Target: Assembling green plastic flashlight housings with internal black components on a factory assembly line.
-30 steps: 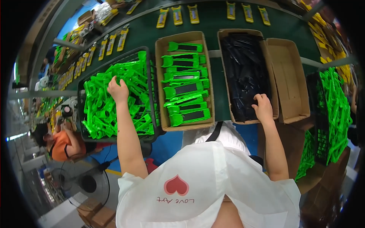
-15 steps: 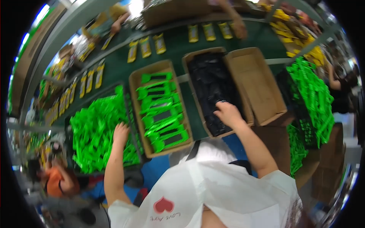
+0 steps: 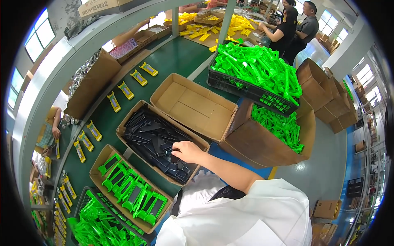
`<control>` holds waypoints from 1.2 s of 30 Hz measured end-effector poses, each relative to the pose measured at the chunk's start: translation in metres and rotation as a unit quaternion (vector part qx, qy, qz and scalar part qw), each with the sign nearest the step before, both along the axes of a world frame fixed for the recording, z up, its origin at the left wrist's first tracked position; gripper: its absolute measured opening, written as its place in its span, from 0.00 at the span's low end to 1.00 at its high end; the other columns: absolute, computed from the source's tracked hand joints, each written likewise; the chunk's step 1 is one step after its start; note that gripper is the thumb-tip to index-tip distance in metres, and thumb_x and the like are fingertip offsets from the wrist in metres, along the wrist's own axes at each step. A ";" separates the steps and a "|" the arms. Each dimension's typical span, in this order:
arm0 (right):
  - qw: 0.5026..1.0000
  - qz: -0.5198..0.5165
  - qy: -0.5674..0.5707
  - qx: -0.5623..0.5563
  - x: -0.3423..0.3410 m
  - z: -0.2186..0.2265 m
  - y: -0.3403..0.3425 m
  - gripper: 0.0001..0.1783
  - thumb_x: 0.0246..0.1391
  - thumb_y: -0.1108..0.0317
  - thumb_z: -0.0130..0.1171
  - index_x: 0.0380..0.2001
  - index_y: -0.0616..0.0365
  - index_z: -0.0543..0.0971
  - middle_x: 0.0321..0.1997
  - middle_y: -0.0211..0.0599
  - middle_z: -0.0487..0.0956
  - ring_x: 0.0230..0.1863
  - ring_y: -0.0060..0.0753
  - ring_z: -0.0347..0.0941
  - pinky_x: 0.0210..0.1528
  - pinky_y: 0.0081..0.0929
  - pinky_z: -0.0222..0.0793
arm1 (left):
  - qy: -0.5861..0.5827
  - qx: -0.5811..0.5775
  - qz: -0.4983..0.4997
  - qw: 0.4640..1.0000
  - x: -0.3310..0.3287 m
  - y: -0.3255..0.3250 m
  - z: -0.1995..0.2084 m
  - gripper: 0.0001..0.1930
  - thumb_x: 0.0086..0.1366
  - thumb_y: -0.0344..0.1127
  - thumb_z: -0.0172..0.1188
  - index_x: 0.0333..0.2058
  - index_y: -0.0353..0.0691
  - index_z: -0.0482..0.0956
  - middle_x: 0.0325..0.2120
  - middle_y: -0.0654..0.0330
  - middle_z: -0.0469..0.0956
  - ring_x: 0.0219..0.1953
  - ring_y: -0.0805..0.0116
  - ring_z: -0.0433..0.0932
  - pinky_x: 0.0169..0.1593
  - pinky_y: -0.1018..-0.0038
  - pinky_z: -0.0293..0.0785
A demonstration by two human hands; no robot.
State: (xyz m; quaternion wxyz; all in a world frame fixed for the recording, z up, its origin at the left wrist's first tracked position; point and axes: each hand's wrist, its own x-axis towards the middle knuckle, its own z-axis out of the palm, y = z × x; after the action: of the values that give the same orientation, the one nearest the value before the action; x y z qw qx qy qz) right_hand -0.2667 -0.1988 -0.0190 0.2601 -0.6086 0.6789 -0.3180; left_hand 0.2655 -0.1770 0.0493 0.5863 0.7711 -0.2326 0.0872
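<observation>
My right hand (image 3: 188,152) is at the box of black parts (image 3: 154,133), its fingers bent and pressed together over the flat, dark plastic pieces. Whether a piece is between the fingertips I cannot make out. Beside that box, to the near left, a shallow cardboard box (image 3: 97,173) has a row of bright green plastic frames (image 3: 130,189) with dark panels set in them. Lower left, a black crate (image 3: 85,199) is heaped with loose green plastic parts (image 3: 100,221). My left hand is out of the picture.
An open cardboard box (image 3: 193,102) adjoins the black parts. On the right a black crate of green parts (image 3: 254,69) rests over a large carton (image 3: 262,143). Yellow packaged items (image 3: 113,101) line the green table (image 3: 176,55). Co-workers (image 3: 287,28) stand far right.
The view has swung to the right, so the boxes appear turned and shifted left. My left hand, earlier at the green parts, has left the picture. My right hand stays at the black parts.
</observation>
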 end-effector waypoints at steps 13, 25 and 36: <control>0.901 0.080 -0.426 0.025 0.074 0.048 -0.016 0.10 0.46 0.71 0.55 0.34 0.61 0.72 0.16 0.26 0.70 0.15 0.14 0.65 0.18 0.15 0.59 | 0.692 -0.066 -0.601 0.395 -0.199 0.026 -0.048 0.16 0.60 0.32 0.47 0.47 0.35 0.63 0.43 0.53 0.69 0.37 0.66 0.70 0.41 0.75 0.71; 0.928 0.234 -0.078 -0.281 0.097 0.053 0.019 0.12 0.42 0.77 0.55 0.34 0.62 0.74 0.32 0.43 0.75 0.27 0.33 0.74 0.27 0.18 0.70 | 0.638 -0.106 -0.515 0.562 -0.278 0.025 0.001 0.16 0.63 0.37 0.43 0.44 0.31 0.66 0.45 0.52 0.68 0.44 0.65 0.72 0.48 0.73 0.69; 0.883 0.236 -0.369 0.170 0.097 0.068 0.008 0.07 0.54 0.69 0.47 0.29 0.61 0.68 0.17 0.29 0.71 0.15 0.15 0.66 0.16 0.11 0.59 | 0.630 -0.065 -0.535 0.559 -0.266 0.026 0.004 0.17 0.62 0.36 0.45 0.46 0.30 0.65 0.49 0.51 0.64 0.45 0.63 0.71 0.46 0.73 0.70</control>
State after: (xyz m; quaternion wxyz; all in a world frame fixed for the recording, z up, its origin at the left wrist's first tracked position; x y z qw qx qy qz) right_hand -0.1699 -0.1905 0.0486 0.6586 -0.5358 0.4138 -0.3285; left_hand -0.0006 -0.1509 0.0530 0.5712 0.3227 -0.1674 -0.7359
